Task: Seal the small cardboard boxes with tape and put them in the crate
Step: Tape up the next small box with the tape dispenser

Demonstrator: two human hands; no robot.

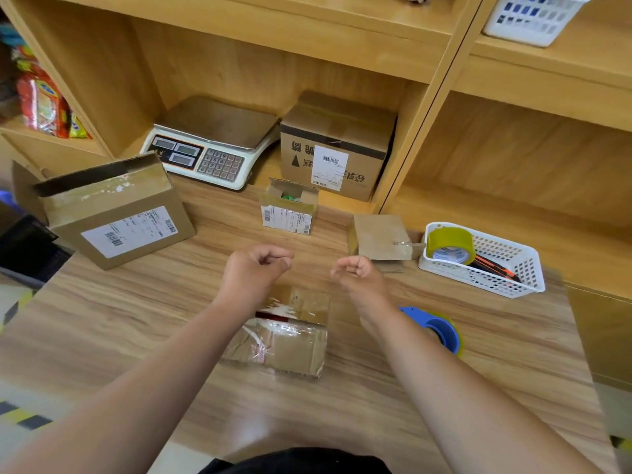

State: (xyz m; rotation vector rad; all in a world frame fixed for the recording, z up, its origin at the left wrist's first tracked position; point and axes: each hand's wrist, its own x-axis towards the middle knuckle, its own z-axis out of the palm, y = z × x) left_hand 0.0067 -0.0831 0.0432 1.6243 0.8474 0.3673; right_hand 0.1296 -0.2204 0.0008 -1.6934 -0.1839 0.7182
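Held above the desk (102,336) with forearms stretched forward: left hand (254,268) and right hand (357,273), apart, fingers curled toward thumbs, gripping nothing visible. Beneath the wrists, near the desk's front middle: taped small cardboard box (290,340), blue tape dispenser (441,328) just right of it. At the right edge, white basket (485,282) holding a yellowish tape roll (451,246) and orange-black cutter (496,268); by the far edge, open small box (290,208) with something green inside.

Your wood-grain table (136,319) carries a taped box (284,343) nearest you, a blue tape dispenser (441,328) beside it, a white basket (519,278) at right, a small open box (289,213), a closed box (381,239) and a large box (116,217) at left.
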